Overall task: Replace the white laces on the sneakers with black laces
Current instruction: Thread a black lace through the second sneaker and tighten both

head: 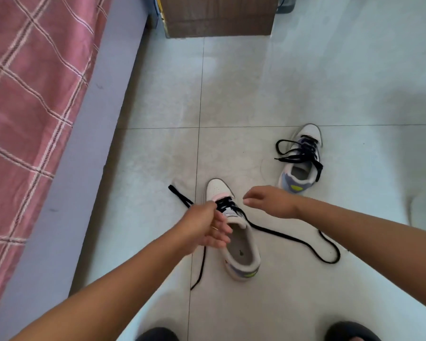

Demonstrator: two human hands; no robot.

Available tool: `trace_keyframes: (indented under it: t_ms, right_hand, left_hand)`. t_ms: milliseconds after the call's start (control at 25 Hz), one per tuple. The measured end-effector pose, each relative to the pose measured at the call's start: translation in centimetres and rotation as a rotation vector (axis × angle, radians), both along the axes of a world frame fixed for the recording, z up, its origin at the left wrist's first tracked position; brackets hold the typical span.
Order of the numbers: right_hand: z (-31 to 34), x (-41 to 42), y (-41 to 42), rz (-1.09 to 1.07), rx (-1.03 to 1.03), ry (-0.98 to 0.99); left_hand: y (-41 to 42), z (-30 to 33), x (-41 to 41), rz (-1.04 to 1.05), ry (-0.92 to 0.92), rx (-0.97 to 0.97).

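Note:
A white sneaker [241, 252] stands on the tiled floor below me, toe pointing away, with a black lace [293, 238] threaded through its lower eyelets. One lace end trails in a loop to the right, the other runs left of the toe and down past my left hand. My left hand [207, 225] is at the shoe's tongue and pinches the black lace by the eyelets. My right hand [271, 200] hovers just right of the toe, fingers loosely spread, holding nothing. A second sneaker [303, 166] with black laces through all its eyelets sits farther right.
A bed with a pink checked cover [25, 107] and grey side panel [84, 168] runs along the left. A brown cardboard box [219, 16] stands at the far wall. My dark shoes [349, 332] show at the bottom edge.

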State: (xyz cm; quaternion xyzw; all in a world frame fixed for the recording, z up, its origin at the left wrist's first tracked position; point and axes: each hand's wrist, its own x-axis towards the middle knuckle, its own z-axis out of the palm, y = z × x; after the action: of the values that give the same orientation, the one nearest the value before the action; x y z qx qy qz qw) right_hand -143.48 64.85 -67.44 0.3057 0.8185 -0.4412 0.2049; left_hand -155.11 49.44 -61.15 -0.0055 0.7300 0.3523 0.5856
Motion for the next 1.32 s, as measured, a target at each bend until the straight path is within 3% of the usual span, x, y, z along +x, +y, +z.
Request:
trace_keyframes:
  t_ms: [80, 120, 160, 280, 520, 640, 800, 1000, 1160, 1320]
  right_hand:
    - [-0.5, -1.9, -0.9, -0.020, -0.035, 0.010]
    - [-0.7, -2.5, -1.1, -0.023, -0.067, -0.017]
    - [-0.9, -3.0, -1.2, -0.030, -0.109, -0.054]
    - [-1.4, -3.5, -1.2, -0.099, -0.265, -0.159]
    - [0.1, -2.2, -1.9, -0.158, -0.488, -0.273]
    - [-0.3, -0.9, -2.4, -0.203, -0.577, -0.238]
    - [-1.2, 0.0, -3.0, -0.294, -0.567, -0.170]
    - [-1.5, 0.1, -3.7, -0.308, -0.479, -0.099]
    - [-1.0, 0.7, -1.8, -0.176, -0.400, -0.162]
    - [0.2, 1.9, 0.0, -0.100, -0.417, -0.213]
  left_hand:
    - [0.6, -1.7, -2.6, -0.331, 0.588, 0.043]
    - [1.2, -2.7, -3.3, -0.517, 0.763, 0.067]
    - [1.7, -3.6, -3.7, -0.688, 0.811, 0.075]
    - [2.7, -5.8, -3.1, -0.944, 0.714, 0.009]
    - [1.5, -7.5, -1.4, -0.899, 0.612, -0.156]
    - [0.4, -7.7, -0.6, -0.759, 0.428, -0.041]
    - [-1.1, -7.9, -0.3, -0.646, 0.350, 0.125]
    - [-0.2, -7.1, 0.9, -0.911, 0.711, -0.053]
    - [0.2, -5.8, -2.8, -0.907, 0.407, -0.063]
    - [-1.0, -5.3, -4.1, -0.962, 0.336, 0.014]
